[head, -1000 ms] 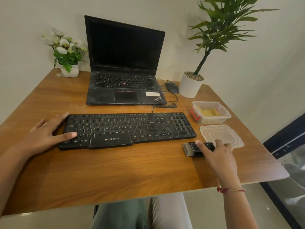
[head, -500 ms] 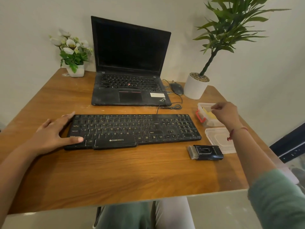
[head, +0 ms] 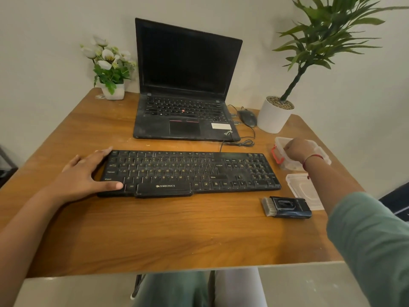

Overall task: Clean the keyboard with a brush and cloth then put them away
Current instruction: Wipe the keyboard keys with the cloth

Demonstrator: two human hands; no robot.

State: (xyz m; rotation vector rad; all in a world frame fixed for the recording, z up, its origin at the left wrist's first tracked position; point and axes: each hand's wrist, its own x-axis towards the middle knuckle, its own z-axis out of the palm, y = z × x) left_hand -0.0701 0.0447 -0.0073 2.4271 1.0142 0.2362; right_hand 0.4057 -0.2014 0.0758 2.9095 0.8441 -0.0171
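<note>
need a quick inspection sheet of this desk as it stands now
surface: wooden table, pale specks near the laptop.
job's things: black keyboard flat at centre; brush lying off its right end; cloth not seen.
clutter: open clear container, its lid beside it; laptop open, screen dark; mouse.
hands: left hand rests on the keyboard's left end, fingers straight; right hand reaches into the container, grip hidden.
cables: black cable looped between laptop and keyboard.
surroundings: flower pot, potted plant, plain wall.

Wood-grain table (head: 177, 235), clear plastic container (head: 279, 141)
</note>
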